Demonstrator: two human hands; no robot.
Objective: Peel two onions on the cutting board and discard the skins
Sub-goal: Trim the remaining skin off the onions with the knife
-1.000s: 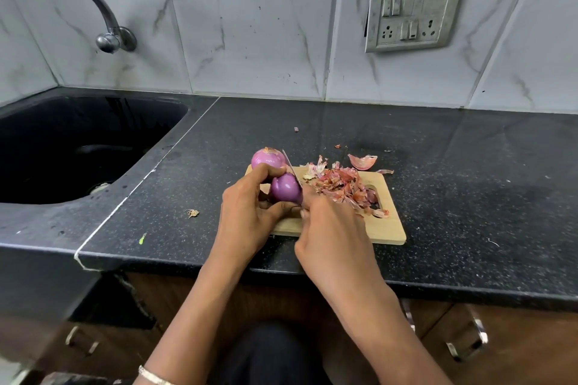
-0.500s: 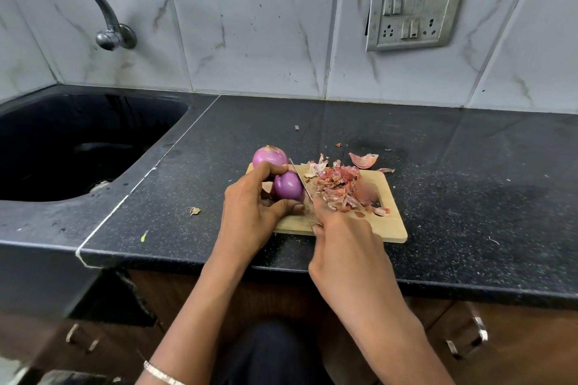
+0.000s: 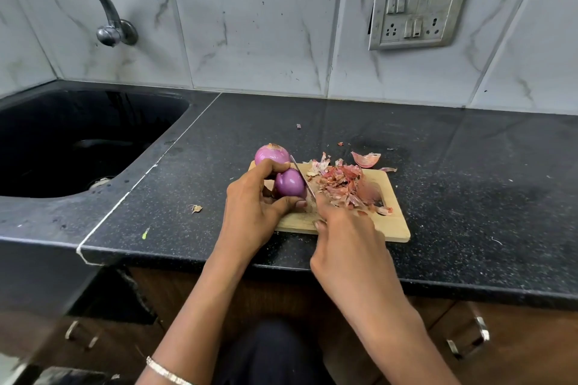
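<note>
As the left hand (image 3: pixel 250 206) grips it, the onion (image 3: pixel 289 183) shines purple.

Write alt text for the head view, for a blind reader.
A left hand grips a peeled purple onion at a wooden cutting board while the right hand holds a knife beside it. A second onion sits behind; skins are piled to the right.

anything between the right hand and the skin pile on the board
Nothing visible. The right hand sits at the near edge of the skin pile; the knife it holds runs along the pile's left side, beside the onion the left hand holds.
</note>
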